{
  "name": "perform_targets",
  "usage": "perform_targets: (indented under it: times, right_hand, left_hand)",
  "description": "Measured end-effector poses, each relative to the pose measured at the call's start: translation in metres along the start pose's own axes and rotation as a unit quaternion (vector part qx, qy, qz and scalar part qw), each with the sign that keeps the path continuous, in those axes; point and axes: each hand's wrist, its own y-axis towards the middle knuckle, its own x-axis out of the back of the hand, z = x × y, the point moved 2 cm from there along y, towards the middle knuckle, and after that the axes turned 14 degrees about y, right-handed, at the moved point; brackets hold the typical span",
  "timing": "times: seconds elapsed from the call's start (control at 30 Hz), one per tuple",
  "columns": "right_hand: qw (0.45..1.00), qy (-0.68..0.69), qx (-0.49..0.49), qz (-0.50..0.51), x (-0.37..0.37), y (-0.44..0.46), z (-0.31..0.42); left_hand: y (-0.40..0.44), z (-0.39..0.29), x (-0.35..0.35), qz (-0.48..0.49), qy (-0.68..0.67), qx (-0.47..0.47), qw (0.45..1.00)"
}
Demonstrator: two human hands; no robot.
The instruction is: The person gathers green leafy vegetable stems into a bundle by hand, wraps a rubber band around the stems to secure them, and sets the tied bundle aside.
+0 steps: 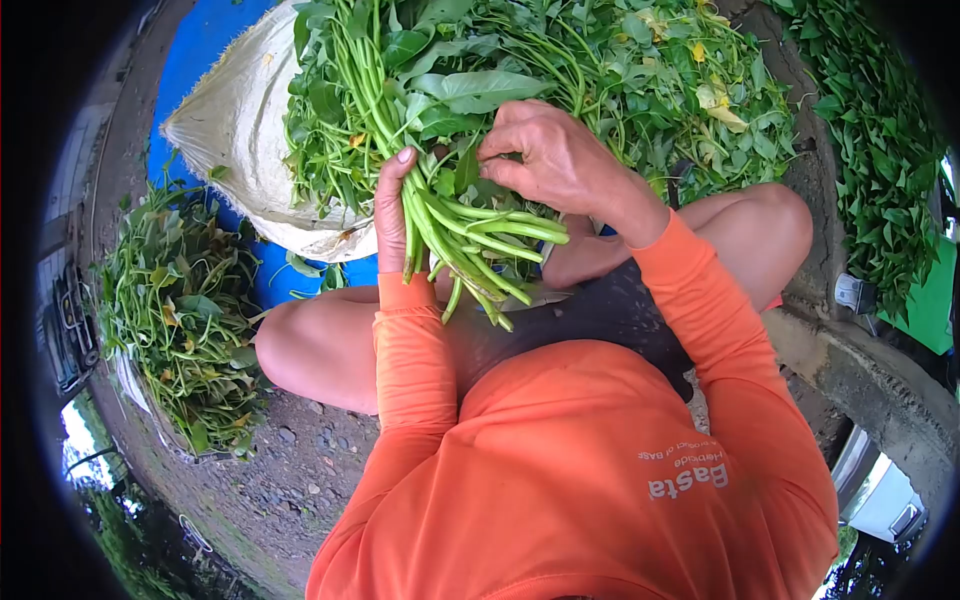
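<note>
A bunch of long green stems (pixel 440 225) with leafy tops is in my left hand (pixel 392 205), its thumb across the stems and the cut ends pointing down toward my lap. Just right of the bunch is my right hand (pixel 545 150), its fingers bent and pinched together at a leaf beside the stems; what exactly lies between the fingertips is hard to make out. Behind both hands spreads a large heap of leafy greens (pixel 700 110), with a few yellow leaves in it.
A whitish sack (pixel 250 130) lies on a blue sheet (pixel 195 60) at the upper left. Another pile of greens (pixel 185 310) sits at the left on gravelly ground (pixel 310 450). Dark leafy plants (pixel 880 150) and a concrete edge (pixel 860 370) are on the right.
</note>
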Motion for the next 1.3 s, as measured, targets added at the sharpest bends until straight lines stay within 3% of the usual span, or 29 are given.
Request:
perform_targets:
  times: [0.17,0.3,0.53,0.63,0.7,0.77,0.87,0.93,1.0,1.1,1.13,1.3]
  right_hand:
    - [1.000,-0.021,-0.003,0.015,0.003,-0.002,0.017]
    - [0.990,-0.046,-0.097,0.095,0.009,-0.017,0.043]
    - [0.979,-0.118,-0.101,0.130,0.038,-0.040,0.074]
    - [0.984,-0.084,-0.110,0.117,0.067,-0.051,0.081]
    - [0.973,-0.075,-0.216,0.028,0.098,-0.058,0.068]
    - [0.937,-0.225,-0.259,-0.063,0.123,-0.061,0.047]
    - [0.969,0.087,-0.191,-0.131,0.109,-0.055,0.028]
    - [0.970,0.180,-0.149,-0.066,0.075,-0.042,0.029]
    - [0.979,0.150,-0.130,0.051,0.048,-0.021,0.050]
    - [0.992,0.075,0.005,0.101,-0.002,-0.013,0.032]
    - [0.994,0.056,0.000,0.094,-0.003,-0.015,0.029]
    - [0.994,0.012,-0.022,0.110,0.007,-0.031,0.037]
  left_hand:
    - [0.006,0.000,0.012,-0.001,0.043,0.029,0.999]
    - [0.009,-0.006,0.007,-0.039,0.053,0.014,0.998]
    - [0.021,-0.005,0.022,-0.090,0.101,-0.050,0.990]
    - [0.016,-0.022,0.019,-0.087,0.037,-0.041,0.995]
    - [0.008,-0.032,0.015,-0.103,0.013,-0.045,0.994]
    - [0.011,-0.033,0.024,-0.084,-0.001,-0.054,0.995]
    - [0.009,-0.030,0.023,-0.062,0.010,-0.075,0.995]
    - [0.007,-0.029,0.015,-0.048,0.025,-0.064,0.996]
    - [0.006,-0.026,0.012,-0.029,0.050,-0.054,0.997]
    - [0.002,-0.024,0.002,-0.048,0.055,-0.012,0.997]
    - [0.003,-0.024,0.004,-0.036,0.052,0.011,0.998]
    - [0.022,-0.016,0.031,-0.154,0.143,-0.038,0.977]
